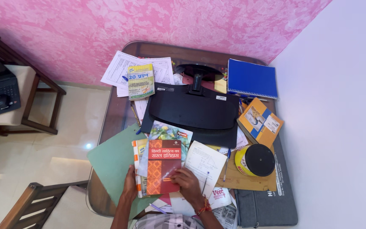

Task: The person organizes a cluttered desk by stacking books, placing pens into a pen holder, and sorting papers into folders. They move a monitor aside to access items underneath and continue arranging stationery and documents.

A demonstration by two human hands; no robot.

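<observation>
Pink wall, pale floor tiles, and a glass worktop [115, 114] buried in papers. Both hands are on a small book stack: left hand [129, 184] gripping its lower left edge, right hand [186, 181] with fingers closed on the red book [164, 163] on top. Beyond the fingers, a black monitor [195, 112] lies face-down; papers are still unsorted.

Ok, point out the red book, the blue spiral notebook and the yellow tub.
Red book [162, 167], head view, middle of cover.
Blue spiral notebook [252, 78], head view, middle of cover.
Yellow tub [257, 160], head view, black lid.
</observation>
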